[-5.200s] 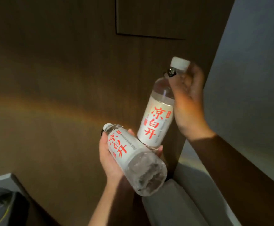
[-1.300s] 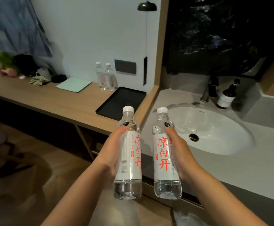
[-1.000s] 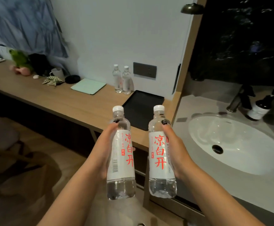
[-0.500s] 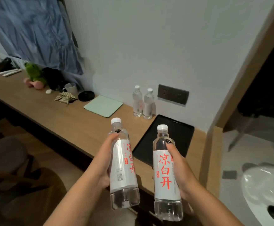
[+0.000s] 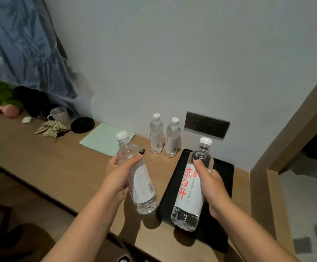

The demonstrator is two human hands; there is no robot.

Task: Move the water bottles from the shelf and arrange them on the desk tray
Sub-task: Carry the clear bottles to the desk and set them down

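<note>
My left hand (image 5: 119, 174) grips a clear water bottle (image 5: 140, 188) with a white label, tilted left, above the wooden desk (image 5: 55, 167) just left of the black tray (image 5: 223, 173). My right hand (image 5: 213, 188) holds a second water bottle (image 5: 190, 190) with red characters, nearly upright over the tray's front half. Two more bottles, one (image 5: 156, 134) beside the other (image 5: 172, 138), stand on the desk by the wall, just beyond the tray's far left corner.
A pale green pad (image 5: 104, 138), a black round object (image 5: 82, 125), a white mug (image 5: 58, 114), crumpled patterned cloth (image 5: 50, 127) and a green and pink plush toy (image 5: 2, 101) lie along the desk's back. A wall socket (image 5: 206, 124) sits above the tray. A wooden partition (image 5: 263, 167) borders the right.
I have come closer to the desk; both bottles now hang over its front edge, the right one over the tray. The left bottle has tilted to the left. The sink has left the view.
</note>
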